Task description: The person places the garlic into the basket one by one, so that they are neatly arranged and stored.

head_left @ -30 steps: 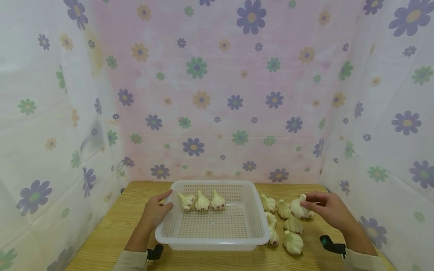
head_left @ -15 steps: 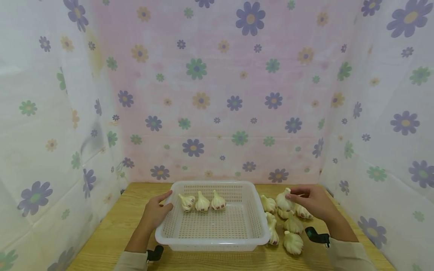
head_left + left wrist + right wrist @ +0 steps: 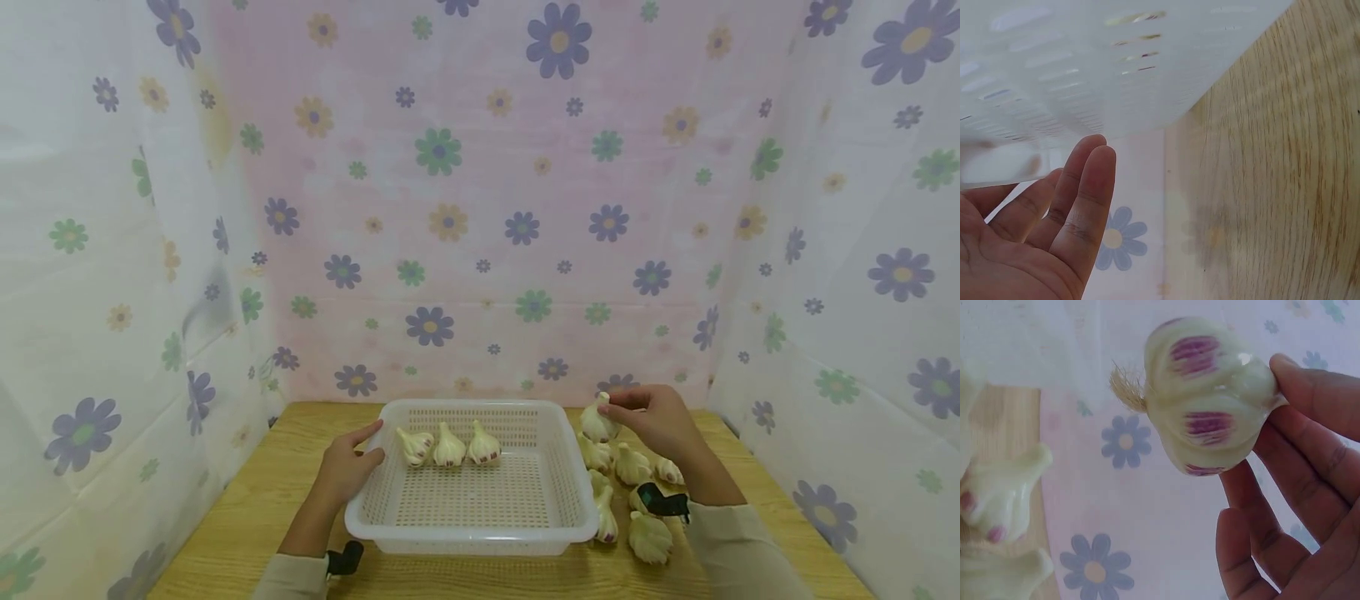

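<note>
My right hand (image 3: pixel 660 421) pinches a garlic bulb (image 3: pixel 598 421) by its neck, holding it up near the basket's far right corner. In the right wrist view this bulb (image 3: pixel 1207 400) shows purple patches and a tuft of roots, between thumb and fingers. A white perforated plastic basket (image 3: pixel 480 534) stands on the table; three garlic bulbs (image 3: pixel 449 447) sit in a row along its far side. My left hand (image 3: pixel 350 468) holds the basket's left rim, with thumb and forefinger over it. In the left wrist view, other fingers (image 3: pixel 1094 187) extend outside below the rim.
Several more garlic bulbs (image 3: pixel 650 537) lie on the wooden table (image 3: pixel 247 517) right of the basket, partly hidden by the right forearm. A flowered cloth (image 3: pixel 480 208) encloses the back and both sides.
My right hand has lifted the garlic bulb from the right-hand pile and carried it leftward and up, toward the basket. The left hand and basket have stayed in place.
</note>
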{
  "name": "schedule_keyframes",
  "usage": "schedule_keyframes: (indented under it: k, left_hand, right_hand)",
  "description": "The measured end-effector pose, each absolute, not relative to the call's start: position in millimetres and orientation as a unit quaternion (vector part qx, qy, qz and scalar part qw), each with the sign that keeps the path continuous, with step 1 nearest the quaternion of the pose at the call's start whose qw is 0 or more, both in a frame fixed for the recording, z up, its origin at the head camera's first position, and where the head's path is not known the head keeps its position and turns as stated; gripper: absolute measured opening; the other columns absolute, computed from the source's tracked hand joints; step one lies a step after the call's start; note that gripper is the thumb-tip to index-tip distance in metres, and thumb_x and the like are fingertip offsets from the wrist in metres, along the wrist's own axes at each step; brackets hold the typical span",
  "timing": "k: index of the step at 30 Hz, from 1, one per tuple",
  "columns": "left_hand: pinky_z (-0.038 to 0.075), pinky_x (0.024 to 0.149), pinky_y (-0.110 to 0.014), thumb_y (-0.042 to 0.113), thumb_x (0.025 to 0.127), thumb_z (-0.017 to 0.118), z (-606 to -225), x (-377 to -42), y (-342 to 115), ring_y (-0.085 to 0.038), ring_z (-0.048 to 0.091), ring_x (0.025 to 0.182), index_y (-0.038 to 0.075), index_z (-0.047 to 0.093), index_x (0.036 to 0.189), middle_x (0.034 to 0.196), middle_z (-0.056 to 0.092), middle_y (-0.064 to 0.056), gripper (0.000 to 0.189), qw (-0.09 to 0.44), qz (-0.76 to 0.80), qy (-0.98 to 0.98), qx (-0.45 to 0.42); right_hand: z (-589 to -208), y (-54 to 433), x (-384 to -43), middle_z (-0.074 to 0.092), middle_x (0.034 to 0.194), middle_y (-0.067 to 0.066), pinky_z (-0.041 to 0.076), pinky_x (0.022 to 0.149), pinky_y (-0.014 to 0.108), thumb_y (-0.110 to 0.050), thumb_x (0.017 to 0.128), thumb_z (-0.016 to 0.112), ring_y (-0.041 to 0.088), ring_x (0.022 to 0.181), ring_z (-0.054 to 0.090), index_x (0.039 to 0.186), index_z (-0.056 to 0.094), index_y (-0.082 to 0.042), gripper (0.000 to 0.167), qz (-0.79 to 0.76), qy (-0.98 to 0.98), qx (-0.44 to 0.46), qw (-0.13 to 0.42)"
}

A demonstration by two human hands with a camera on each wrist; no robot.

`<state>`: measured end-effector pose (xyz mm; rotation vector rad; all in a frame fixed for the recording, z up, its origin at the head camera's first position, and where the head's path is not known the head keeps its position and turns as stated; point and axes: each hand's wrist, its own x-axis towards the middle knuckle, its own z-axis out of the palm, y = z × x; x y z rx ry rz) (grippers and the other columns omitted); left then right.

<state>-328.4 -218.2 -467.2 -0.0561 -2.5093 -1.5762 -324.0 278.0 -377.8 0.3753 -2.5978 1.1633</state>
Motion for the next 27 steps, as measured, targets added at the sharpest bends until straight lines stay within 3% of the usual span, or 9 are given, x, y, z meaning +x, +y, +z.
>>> schedule_keyframes:
  k: [10,20,27]
  left_hand:
    - [0.063,0.061,-0.038,0.016,0.091,0.064,-468,-329,-219,-0.026,0.075,0.086,0.017,0.057,0.150,0.141,0.059,-0.032,0.060,0.084,-0.526,-0.846,-0.014]
    - [0.063,0.062,-0.038,0.016,0.091,0.065,-467,-329,-218,-0.026,0.075,0.086,0.017,0.057,0.150,0.141,0.059,-0.032,0.060,0.084,-0.523,-0.848,-0.013]
    - [0.063,0.063,-0.038,0.017,0.091,0.064,-466,-329,-218,-0.027,0.075,0.089,0.016,0.057,0.150,0.141,0.059,-0.032,0.059,0.083,-0.521,-0.849,-0.013]
  right_hand:
    - [-377,243,-347,0.076,0.115,0.007,0.059,0.090,0.044,-0.047,0.090,0.077,0.024,0.103,0.069,0.114,0.079,-0.012,0.042,0.454,-0.878,0.113,0.100]
    - [-380,216,-365,0.074,0.121,0.010,0.058,0.094,0.048,-0.044,0.091,0.078,0.028,0.111,0.068,0.117,0.079,-0.011,0.042,0.463,-0.874,0.116,0.091]
    - [-386,197,-374,0.076,0.111,0.005,0.058,0.092,0.047,-0.039,0.089,0.080,0.026,0.106,0.069,0.109,0.081,-0.013,0.033,0.449,-0.885,0.100,0.072]
